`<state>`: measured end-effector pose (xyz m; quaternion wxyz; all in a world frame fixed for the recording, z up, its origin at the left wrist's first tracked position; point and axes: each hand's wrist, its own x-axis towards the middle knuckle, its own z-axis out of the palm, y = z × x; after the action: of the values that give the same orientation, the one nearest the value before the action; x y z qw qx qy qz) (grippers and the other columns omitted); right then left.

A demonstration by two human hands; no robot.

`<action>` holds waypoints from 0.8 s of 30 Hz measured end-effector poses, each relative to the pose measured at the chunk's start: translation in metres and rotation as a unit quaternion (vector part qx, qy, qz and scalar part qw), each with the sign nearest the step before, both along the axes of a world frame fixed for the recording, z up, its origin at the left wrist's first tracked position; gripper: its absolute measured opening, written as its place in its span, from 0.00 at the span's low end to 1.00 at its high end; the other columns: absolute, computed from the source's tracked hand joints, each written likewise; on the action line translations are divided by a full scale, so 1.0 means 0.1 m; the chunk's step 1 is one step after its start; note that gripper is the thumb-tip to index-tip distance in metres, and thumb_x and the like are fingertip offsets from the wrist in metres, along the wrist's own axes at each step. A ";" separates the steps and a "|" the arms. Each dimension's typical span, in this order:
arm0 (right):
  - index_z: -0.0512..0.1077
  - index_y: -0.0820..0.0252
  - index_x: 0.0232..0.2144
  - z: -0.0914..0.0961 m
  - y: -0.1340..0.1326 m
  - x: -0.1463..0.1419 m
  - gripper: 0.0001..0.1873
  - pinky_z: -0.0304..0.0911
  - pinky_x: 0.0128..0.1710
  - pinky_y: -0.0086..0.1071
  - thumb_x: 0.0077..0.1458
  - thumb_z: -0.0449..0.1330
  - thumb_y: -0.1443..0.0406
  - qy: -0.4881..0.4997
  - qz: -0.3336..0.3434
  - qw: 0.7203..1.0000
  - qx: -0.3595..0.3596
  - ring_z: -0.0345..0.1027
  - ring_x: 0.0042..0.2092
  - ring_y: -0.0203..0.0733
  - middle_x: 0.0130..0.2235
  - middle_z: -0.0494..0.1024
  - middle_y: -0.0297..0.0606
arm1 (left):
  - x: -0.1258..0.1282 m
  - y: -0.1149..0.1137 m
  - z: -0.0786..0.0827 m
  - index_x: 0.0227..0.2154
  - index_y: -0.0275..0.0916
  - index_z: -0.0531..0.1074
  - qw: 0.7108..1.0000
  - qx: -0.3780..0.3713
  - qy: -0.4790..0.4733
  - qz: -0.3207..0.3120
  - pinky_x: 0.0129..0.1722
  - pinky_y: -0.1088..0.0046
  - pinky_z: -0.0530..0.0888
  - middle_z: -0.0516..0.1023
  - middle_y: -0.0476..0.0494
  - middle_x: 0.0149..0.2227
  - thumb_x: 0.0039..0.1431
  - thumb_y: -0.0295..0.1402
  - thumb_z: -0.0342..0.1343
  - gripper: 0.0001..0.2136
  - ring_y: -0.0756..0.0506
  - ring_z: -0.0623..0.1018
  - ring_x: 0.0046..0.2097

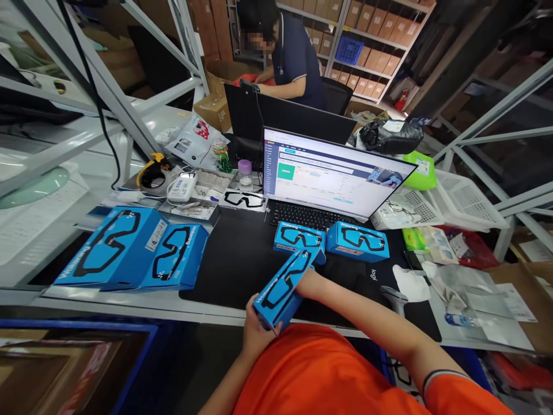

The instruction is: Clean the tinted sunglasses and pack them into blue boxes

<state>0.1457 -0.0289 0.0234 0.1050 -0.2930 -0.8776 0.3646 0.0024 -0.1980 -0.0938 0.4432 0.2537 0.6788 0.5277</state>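
Note:
My left hand (256,333) is wrapped around the near end of a blue cardboard box (283,288) printed with black-framed goggles. The box is tilted above the front edge of the desk. My right hand (309,283) is at the far end of this box, where a flap stands out; its fingers are hidden by the box. Just beyond are two similar blue boxes, one behind the flap (298,235) and another to its right (358,241), lying side by side in front of the keyboard (302,215).
Two larger blue boxes (110,248) (175,256) stand on the left. A monitor (332,173) is behind the keyboard, a barcode scanner (394,297) on the right. White baskets (466,199) and plastic bags are at the far right. A co-worker (298,57) leans behind the screens.

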 end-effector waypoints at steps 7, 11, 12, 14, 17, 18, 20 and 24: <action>0.70 0.59 0.39 0.23 -0.43 0.75 0.16 0.59 0.21 0.26 0.57 0.61 0.53 0.168 -0.273 0.886 -0.334 0.65 0.25 0.34 0.28 0.74 0.31 | -0.13 0.00 0.10 0.63 0.44 0.55 0.979 -0.047 -0.179 0.087 0.44 0.54 0.79 0.75 0.32 0.55 0.56 0.55 0.53 0.36 0.34 0.80 0.51; 0.72 0.61 0.33 -0.04 -0.46 0.87 0.22 0.51 0.20 0.24 0.43 0.70 0.51 0.169 -0.339 0.839 -0.390 0.59 0.22 0.30 0.22 0.71 0.27 | -0.18 0.02 0.15 0.59 0.37 0.65 0.942 -0.087 -0.314 0.084 0.45 0.52 0.79 0.80 0.29 0.50 0.57 0.61 0.46 0.37 0.31 0.82 0.48; 0.73 0.61 0.31 -0.09 -0.46 0.85 0.22 0.50 0.20 0.24 0.42 0.70 0.51 0.165 -0.339 0.838 -0.394 0.58 0.21 0.29 0.21 0.71 0.27 | -0.20 0.03 0.16 0.58 0.38 0.66 0.920 -0.097 -0.369 0.093 0.45 0.52 0.79 0.80 0.30 0.50 0.56 0.60 0.48 0.36 0.32 0.82 0.48; 0.74 0.62 0.29 -0.16 -0.44 0.78 0.22 0.50 0.20 0.24 0.44 0.69 0.49 0.159 -0.337 0.835 -0.404 0.57 0.21 0.29 0.21 0.72 0.28 | -0.22 0.05 0.16 0.57 0.42 0.69 0.868 -0.115 -0.470 0.114 0.45 0.54 0.79 0.82 0.34 0.48 0.54 0.59 0.53 0.34 0.33 0.82 0.47; 0.76 0.63 0.31 -0.21 -0.42 0.62 0.22 0.54 0.22 0.25 0.46 0.67 0.49 0.156 -0.327 0.836 -0.413 0.59 0.22 0.30 0.23 0.74 0.30 | -0.19 0.07 0.09 0.56 0.45 0.71 0.836 -0.131 -0.521 0.114 0.45 0.53 0.78 0.83 0.37 0.45 0.53 0.57 0.55 0.32 0.32 0.82 0.47; 0.76 0.63 0.31 -0.23 -0.40 0.57 0.21 0.54 0.22 0.25 0.47 0.66 0.49 0.154 -0.321 0.838 -0.414 0.59 0.22 0.30 0.23 0.74 0.30 | -0.17 0.07 0.06 0.56 0.45 0.71 0.836 -0.135 -0.521 0.106 0.46 0.52 0.78 0.83 0.37 0.45 0.54 0.57 0.55 0.31 0.32 0.81 0.48; 0.76 0.63 0.30 -0.29 -0.37 0.47 0.20 0.55 0.22 0.25 0.46 0.68 0.51 0.148 -0.313 0.844 -0.409 0.59 0.22 0.30 0.21 0.72 0.29 | -0.13 0.05 -0.01 0.57 0.46 0.70 0.837 -0.140 -0.522 0.090 0.49 0.49 0.76 0.83 0.38 0.46 0.56 0.54 0.54 0.29 0.31 0.80 0.50; 0.77 0.63 0.29 -0.45 -0.27 0.36 0.14 0.55 0.22 0.25 0.44 0.70 0.59 0.126 -0.298 0.864 -0.386 0.61 0.22 0.31 0.21 0.72 0.28 | -0.06 -0.01 -0.12 0.57 0.50 0.70 0.829 -0.134 -0.537 0.081 0.55 0.51 0.72 0.83 0.44 0.48 0.62 0.51 0.49 0.24 0.35 0.79 0.53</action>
<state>0.1813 -0.0562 -0.0217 0.1965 -0.5095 -0.5169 0.6592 -0.0035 -0.1994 -0.1060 0.7230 -0.1877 0.4154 0.5191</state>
